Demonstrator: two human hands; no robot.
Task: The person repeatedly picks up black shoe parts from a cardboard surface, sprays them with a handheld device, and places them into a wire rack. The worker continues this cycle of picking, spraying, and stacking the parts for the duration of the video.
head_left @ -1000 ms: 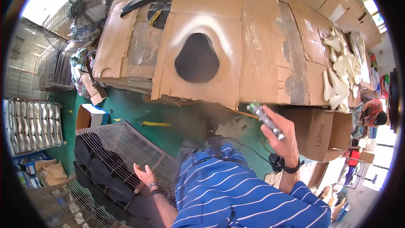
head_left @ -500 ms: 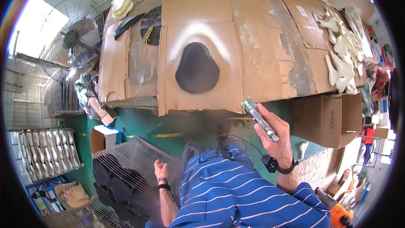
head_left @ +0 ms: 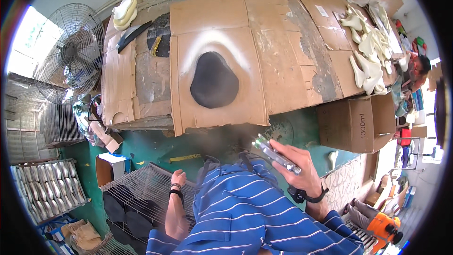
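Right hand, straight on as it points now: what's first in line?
Following the silver tool it holds, the right hand would likely meet the near edge of the cardboard sheet under the black pad; height is unclear, so it may pass above.

Since a second ago, the right hand (head_left: 304, 170) has drawn the tool (head_left: 279, 156) in toward the waist, the left hand (head_left: 178, 178) has moved nearer the body, and an orange-clad co-worker (head_left: 380, 229) has come into view.

A workshop: cardboard-covered bench (head_left: 278, 66), caged fan (head_left: 70, 53), piled cream-coloured pieces (head_left: 373, 70), green floor (head_left: 304, 123).
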